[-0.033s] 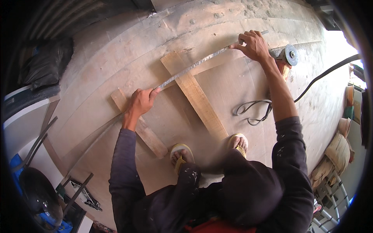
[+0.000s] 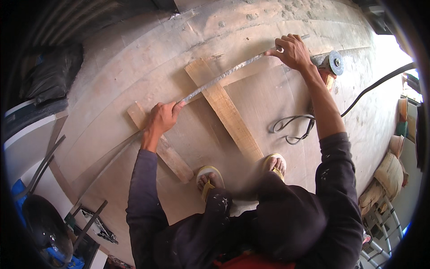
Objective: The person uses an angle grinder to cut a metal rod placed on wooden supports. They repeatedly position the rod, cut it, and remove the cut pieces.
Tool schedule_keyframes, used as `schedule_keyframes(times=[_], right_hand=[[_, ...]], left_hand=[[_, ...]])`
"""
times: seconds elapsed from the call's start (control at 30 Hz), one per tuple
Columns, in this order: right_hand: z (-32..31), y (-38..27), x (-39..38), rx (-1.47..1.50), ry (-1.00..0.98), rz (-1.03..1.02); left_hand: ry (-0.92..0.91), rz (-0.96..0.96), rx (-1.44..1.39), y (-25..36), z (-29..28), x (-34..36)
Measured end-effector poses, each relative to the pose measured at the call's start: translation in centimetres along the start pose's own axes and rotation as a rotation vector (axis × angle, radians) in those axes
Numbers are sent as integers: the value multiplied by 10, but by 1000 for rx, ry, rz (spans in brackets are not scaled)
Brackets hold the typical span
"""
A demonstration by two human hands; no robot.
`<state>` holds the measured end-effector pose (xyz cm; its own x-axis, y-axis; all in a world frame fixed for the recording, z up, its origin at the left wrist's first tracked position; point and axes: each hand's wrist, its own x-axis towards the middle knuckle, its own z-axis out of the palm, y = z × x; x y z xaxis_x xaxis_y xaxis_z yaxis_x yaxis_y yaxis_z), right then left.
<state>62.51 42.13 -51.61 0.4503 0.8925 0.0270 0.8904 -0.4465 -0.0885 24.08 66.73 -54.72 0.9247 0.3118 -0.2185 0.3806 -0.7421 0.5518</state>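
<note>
A long ribbed steel bar (image 2: 233, 71) slants across the view, rising from lower left to upper right. Wrapped round it on the left is my left hand (image 2: 164, 117), thumb lying along the bar. Farther away, my right hand (image 2: 293, 53) grips the same bar near its far end, a short tip sticking out past the fingers. Under the bar lie two wooden planks: a longer one (image 2: 233, 121) between my hands and a shorter one (image 2: 172, 159) partly hidden by my left hand. Beyond my left wrist the bar runs on toward the lower left.
An angle grinder (image 2: 330, 67) with a grey disc rests on the floor right of my right forearm. Its black cord (image 2: 380, 83) loops over the floor. Sacks (image 2: 389, 177) line the right wall. Dark metal bars (image 2: 91, 223) and a black rounded object (image 2: 45, 226) stand at lower left.
</note>
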Motion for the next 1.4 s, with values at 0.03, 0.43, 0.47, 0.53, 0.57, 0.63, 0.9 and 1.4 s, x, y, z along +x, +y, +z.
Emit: schedule_keyframes(times=[0.03,0.43,0.47,0.53,0.57,0.63,0.9,1.4], right_hand=[[3,1,-1,-24,-29,-4],[8,-6,-7,-32,41,18],[8,-4,-4,-13,28,15],[4,-1,2,52,-7,17],[1,0,3,83,-28,20],[2,4,2,51,14,-23],[-19,-10,1,-54,-298,102],[17,-8,14,302,316,450]], left_hand=[[18,-8,18,2,3,-2],[61,14,117,4,2,-3],[37,9,112,2,3,-3],[106,17,94,2,4,-4],[138,23,81,3,5,-3],[102,-7,109,6,3,-3],[235,30,346,7,12,-13],[275,-95,391,23,19,-16]])
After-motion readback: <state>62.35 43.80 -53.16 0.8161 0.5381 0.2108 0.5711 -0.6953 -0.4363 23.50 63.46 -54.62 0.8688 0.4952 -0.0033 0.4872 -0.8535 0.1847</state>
